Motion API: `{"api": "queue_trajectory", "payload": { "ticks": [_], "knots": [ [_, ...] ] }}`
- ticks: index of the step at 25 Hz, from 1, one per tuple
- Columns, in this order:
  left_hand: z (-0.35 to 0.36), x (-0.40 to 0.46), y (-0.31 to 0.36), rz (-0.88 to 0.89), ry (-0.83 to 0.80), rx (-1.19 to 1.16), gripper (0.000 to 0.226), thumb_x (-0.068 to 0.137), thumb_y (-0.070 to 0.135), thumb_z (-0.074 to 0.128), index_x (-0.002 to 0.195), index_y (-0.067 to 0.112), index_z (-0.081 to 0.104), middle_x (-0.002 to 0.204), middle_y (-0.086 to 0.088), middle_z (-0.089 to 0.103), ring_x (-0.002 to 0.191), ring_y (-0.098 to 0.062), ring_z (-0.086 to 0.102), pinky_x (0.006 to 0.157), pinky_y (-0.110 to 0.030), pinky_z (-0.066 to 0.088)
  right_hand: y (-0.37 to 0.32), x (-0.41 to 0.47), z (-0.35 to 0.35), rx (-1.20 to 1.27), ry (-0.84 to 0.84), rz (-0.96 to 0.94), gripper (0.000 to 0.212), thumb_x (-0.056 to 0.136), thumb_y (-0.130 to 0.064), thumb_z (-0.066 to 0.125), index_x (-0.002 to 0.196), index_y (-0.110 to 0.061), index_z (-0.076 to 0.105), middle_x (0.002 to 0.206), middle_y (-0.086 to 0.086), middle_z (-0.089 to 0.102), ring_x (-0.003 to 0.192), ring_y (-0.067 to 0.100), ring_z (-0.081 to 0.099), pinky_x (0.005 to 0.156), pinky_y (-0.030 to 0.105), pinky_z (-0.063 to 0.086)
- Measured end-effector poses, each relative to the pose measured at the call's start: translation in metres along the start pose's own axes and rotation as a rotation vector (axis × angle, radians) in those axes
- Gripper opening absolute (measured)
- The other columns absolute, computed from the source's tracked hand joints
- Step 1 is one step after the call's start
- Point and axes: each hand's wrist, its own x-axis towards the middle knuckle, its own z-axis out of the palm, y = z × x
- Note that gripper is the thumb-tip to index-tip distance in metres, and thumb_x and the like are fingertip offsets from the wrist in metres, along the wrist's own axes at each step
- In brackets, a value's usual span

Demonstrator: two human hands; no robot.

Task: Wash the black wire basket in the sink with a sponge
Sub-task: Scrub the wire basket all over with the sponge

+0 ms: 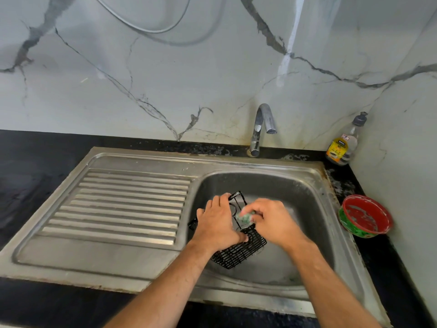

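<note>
Looking down from the head camera, the black wire basket (238,250) sat tilted inside the sink (307,185), its mesh end low toward the person and its open frame raised toward the tap (261,129). The left hand (216,223) was closed around the basket's upper frame, thumb pressed on the mesh, holding it off the sink floor. The right hand (272,221) was pinched shut on a green sponge (246,217), which touched the frame just beside the left fingers.

No water appeared to run from the tap. A soap bottle (341,143) stood in the corner of the counter (35,185), and a red bowl (365,216) sat on the counter right of the sink, well apart from the work.

Scrubbing here would likely go best with short strokes along each wire, not across, so the sponge did not snag. The left hand's grip probably needed to stay firm while turning the basket, since wet wire could slip. Corners and mesh crossings would want extra passes, then a rinse.
</note>
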Motion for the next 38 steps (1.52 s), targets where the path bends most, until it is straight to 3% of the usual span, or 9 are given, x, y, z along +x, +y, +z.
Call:
{"api": "queue_trajectory", "payload": {
  "ticks": [7,10,13,16,21,26,31,34,38],
  "knots": [
    [0.016,-0.007,-0.012,-0.18,0.138,-0.514,0.109,0.046,0.05,0.088,0.138,0.029,0.034,0.128,0.013,0.052,0.122,-0.011,0.053,0.105,-0.041,0.046,-0.005,-0.012,0.018,-0.013,0.121,-0.231,0.038,0.087,0.005,0.055,0.096,-0.027,0.074,0.102,-0.015,0.061,0.083,0.006,0.063,0.072,0.018,0.049],
    [0.036,-0.016,-0.03,-0.215,0.11,-0.629,0.099,0.046,0.046,0.091,0.123,0.04,0.03,0.118,0.016,0.055,0.112,-0.005,0.059,0.096,-0.033,0.054,-0.005,-0.015,0.031,0.092,0.123,-0.163,0.034,0.087,0.003,0.059,0.099,-0.025,0.073,0.102,-0.016,0.062,0.089,-0.001,0.062,0.076,0.01,0.046],
    [0.055,-0.022,-0.046,-0.181,0.06,-0.624,0.103,0.046,0.052,0.092,0.124,0.049,0.025,0.124,0.014,0.054,0.117,-0.006,0.058,0.1,-0.036,0.053,-0.001,-0.014,0.041,0.181,0.212,0.008,0.026,0.09,-0.007,0.067,0.108,-0.025,0.074,0.097,-0.02,0.063,0.085,-0.008,0.06,0.075,0.005,0.042],
    [0.064,-0.022,-0.056,-0.158,0.026,-0.605,0.103,0.048,0.052,0.091,0.126,0.048,0.025,0.126,0.011,0.053,0.117,-0.008,0.059,0.098,-0.037,0.054,-0.005,-0.001,0.053,0.116,0.08,0.025,0.028,0.092,-0.019,0.068,0.117,-0.032,0.073,0.095,-0.018,0.061,0.073,-0.008,0.057,0.069,0.004,0.041],
    [0.065,-0.019,-0.058,-0.152,0.012,-0.597,0.104,0.05,0.048,0.091,0.133,0.036,0.029,0.128,0.013,0.053,0.12,-0.006,0.056,0.102,-0.028,0.05,0.0,-0.001,0.052,-0.022,-0.084,-0.089,0.03,0.087,-0.009,0.06,0.095,-0.032,0.077,0.093,-0.016,0.055,0.068,-0.006,0.053,0.064,0.005,0.038],
    [0.062,-0.018,-0.054,-0.216,0.047,-0.632,0.097,0.048,0.046,0.094,0.124,0.04,0.033,0.119,0.018,0.06,0.108,0.006,0.06,0.094,-0.02,0.052,0.021,-0.033,0.062,-0.061,0.002,-0.189,0.023,0.088,-0.013,0.06,0.105,-0.025,0.068,0.104,-0.016,0.056,0.086,-0.011,0.051,0.08,0.0,0.037],
    [0.054,-0.023,-0.048,-0.229,0.033,-0.636,0.091,0.052,0.043,0.093,0.122,0.038,0.034,0.116,0.019,0.059,0.103,0.008,0.06,0.087,-0.012,0.046,0.019,-0.032,0.06,-0.019,0.048,-0.084,0.02,0.092,-0.022,0.064,0.11,-0.032,0.064,0.106,-0.021,0.06,0.095,-0.003,0.057,0.087,0.017,0.048],
    [0.05,-0.026,-0.048,-0.235,0.034,-0.591,0.089,0.05,0.048,0.091,0.119,0.037,0.035,0.113,0.016,0.062,0.101,0.0,0.064,0.087,-0.021,0.053,0.004,-0.027,0.062,-0.041,0.069,-0.099,0.018,0.093,-0.03,0.064,0.11,-0.028,0.066,0.106,-0.019,0.057,0.088,-0.002,0.057,0.084,0.016,0.049],
    [0.039,-0.026,-0.053,-0.178,-0.007,-0.352,0.093,0.05,0.068,0.082,0.119,0.03,0.033,0.112,0.018,0.06,0.1,-0.005,0.063,0.086,-0.024,0.054,-0.004,-0.011,0.05,0.203,0.23,0.126,0.021,0.089,-0.026,0.072,0.108,-0.034,0.068,0.092,-0.018,0.062,0.084,-0.006,0.06,0.074,0.011,0.048]
  ]
}}
